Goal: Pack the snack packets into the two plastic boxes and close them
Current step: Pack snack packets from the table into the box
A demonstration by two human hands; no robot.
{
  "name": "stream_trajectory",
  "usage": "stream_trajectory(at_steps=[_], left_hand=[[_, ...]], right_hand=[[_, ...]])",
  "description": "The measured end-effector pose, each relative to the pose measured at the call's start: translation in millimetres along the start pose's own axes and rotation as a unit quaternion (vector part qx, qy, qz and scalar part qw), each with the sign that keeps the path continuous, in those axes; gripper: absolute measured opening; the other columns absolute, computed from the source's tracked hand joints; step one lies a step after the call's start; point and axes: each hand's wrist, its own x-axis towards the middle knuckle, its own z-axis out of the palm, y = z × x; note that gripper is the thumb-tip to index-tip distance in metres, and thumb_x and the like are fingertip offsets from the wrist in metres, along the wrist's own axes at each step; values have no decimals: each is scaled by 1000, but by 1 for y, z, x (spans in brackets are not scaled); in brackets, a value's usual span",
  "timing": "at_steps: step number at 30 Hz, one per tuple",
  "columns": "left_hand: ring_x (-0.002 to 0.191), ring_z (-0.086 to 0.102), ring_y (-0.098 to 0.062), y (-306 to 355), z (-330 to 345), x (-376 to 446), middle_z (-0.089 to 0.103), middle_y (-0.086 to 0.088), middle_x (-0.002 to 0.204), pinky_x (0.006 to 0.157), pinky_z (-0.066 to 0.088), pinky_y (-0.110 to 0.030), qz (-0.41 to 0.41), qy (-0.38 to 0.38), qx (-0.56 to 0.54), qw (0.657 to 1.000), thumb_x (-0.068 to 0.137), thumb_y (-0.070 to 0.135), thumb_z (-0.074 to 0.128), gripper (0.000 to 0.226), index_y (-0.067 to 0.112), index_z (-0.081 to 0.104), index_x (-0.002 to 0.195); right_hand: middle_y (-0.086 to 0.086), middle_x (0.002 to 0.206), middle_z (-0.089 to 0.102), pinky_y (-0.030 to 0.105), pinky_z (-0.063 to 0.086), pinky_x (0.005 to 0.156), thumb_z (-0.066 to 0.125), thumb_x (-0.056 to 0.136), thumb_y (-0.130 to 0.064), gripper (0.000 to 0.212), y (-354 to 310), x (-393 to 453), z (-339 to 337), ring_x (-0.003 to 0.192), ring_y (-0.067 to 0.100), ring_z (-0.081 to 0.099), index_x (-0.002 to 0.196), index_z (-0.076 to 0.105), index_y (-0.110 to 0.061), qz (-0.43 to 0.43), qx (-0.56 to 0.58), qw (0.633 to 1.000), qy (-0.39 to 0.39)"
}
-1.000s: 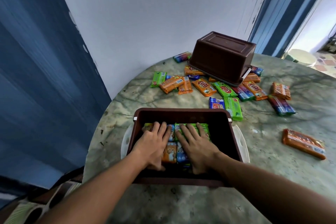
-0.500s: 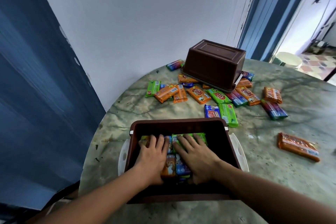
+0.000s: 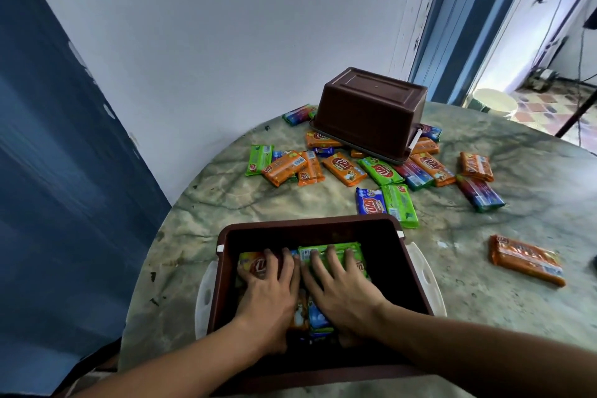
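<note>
An open brown plastic box (image 3: 403,271) with white side handles stands at the near edge of the table. Inside it lie several snack packets, among them a green one (image 3: 332,250) and an orange one (image 3: 250,265). My left hand (image 3: 269,294) and my right hand (image 3: 342,292) lie side by side on the packets inside the box, fingers spread and pressing down. A second brown box (image 3: 371,110) sits upside down at the back on loose packets. Several orange, green and blue packets (image 3: 342,168) are scattered around it.
A single orange packet (image 3: 526,260) lies apart at the right. The round marble table (image 3: 226,203) stands against a white wall and a blue door on the left. An open doorway with a white stool (image 3: 492,103) lies behind on the right.
The view has tilted up a little. Both hands stay inside the near box on the packets, shifted only slightly.
</note>
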Motion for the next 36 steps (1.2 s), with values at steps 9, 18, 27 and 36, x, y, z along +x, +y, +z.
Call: stream_trajectory(at_steps=[9, 18, 27, 36], left_hand=[[136, 11, -46, -5, -7, -7, 3, -23, 153, 95, 42, -59, -7, 15, -20, 1000, 65, 55, 74, 124, 1, -2, 148], [135, 15, -51, -2, -12, -12, -4, -28, 154, 89, 41, -65, -19, 10, 41, 999, 71, 64, 66, 125, 2, -11, 148], [133, 16, -51, -6, 0, -3, -1, -28, 153, 88, 44, -63, 0, 14, 12, 1000, 66, 67, 68, 130, 2, -8, 148], [133, 17, -49, -4, 1, -5, -1, -26, 154, 87, 44, -64, -5, 28, 10, 1000, 66, 71, 65, 128, 4, -7, 149]], right_hand=[[28, 154, 8, 62, 23, 106, 72, 71, -51, 119, -1, -13, -16, 136, 47, 18, 150, -3, -2, -24, -6, 997, 67], [25, 157, -2, 65, 21, 108, 74, 69, -52, 128, 13, -20, -15, 142, 45, 11, 150, -12, -6, -40, -45, 997, 58], [25, 157, -1, 62, 20, 108, 69, 70, -56, 125, 14, -14, -4, 141, 45, 12, 150, -12, -4, -48, -29, 995, 80], [22, 158, -3, 63, 15, 109, 74, 68, -55, 129, 11, -14, -1, 143, 44, 7, 150, -13, -7, -34, -4, 997, 68]])
